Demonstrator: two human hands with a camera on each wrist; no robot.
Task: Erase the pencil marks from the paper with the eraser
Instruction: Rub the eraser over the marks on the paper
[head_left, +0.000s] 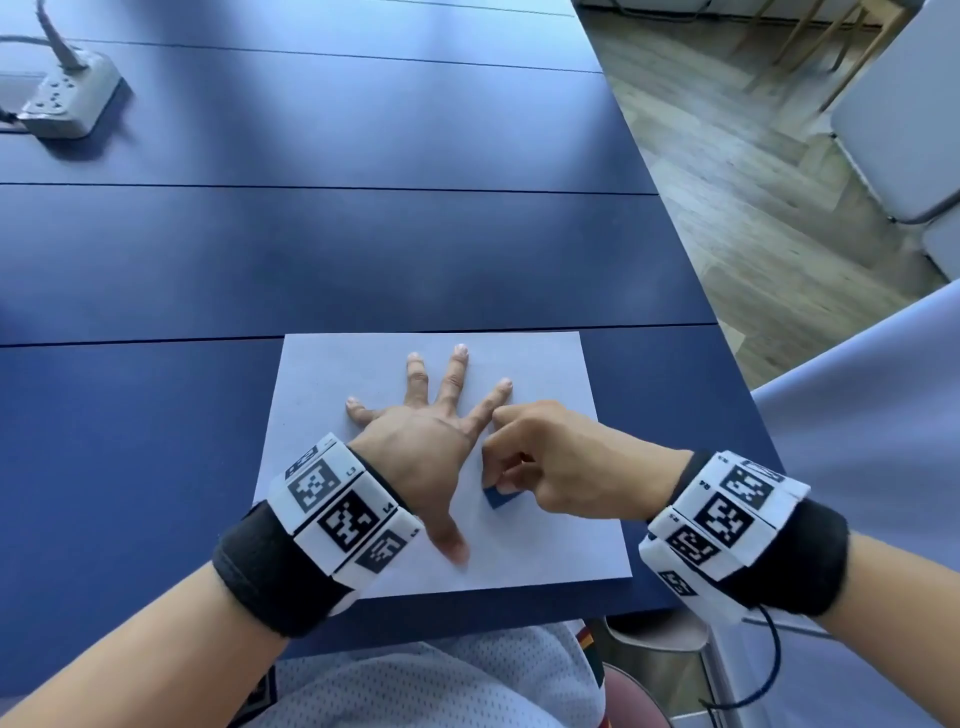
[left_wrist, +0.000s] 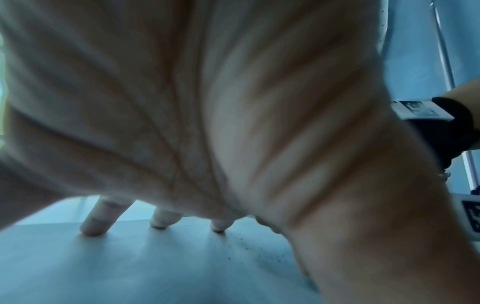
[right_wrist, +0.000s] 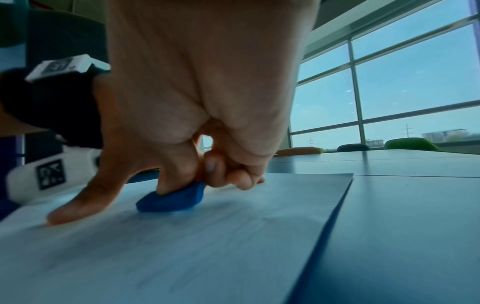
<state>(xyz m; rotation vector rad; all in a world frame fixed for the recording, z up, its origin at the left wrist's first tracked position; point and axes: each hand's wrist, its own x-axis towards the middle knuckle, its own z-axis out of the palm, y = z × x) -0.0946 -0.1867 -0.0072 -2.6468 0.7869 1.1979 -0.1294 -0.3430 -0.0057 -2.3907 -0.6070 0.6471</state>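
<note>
A white sheet of paper (head_left: 550, 374) lies on the blue table near its front edge. My left hand (head_left: 421, 441) lies flat on the sheet with fingers spread, pressing it down. Just to its right, my right hand (head_left: 540, 462) pinches a small blue eraser (head_left: 500, 498) between thumb and fingers, its lower face on the paper. In the right wrist view the eraser (right_wrist: 171, 198) sits tilted on the paper (right_wrist: 233, 236), with the left thumb (right_wrist: 75, 207) beside it. Faint grey pencil lines show on the sheet there. The left wrist view shows the left palm (left_wrist: 182, 102) and dark crumbs on the paper (left_wrist: 130, 267).
A grey power strip (head_left: 67, 96) with a cable sits at the far left of the table (head_left: 363, 249). The table's right edge runs close beside the paper, with wooden floor and a chair (head_left: 898, 114) beyond it.
</note>
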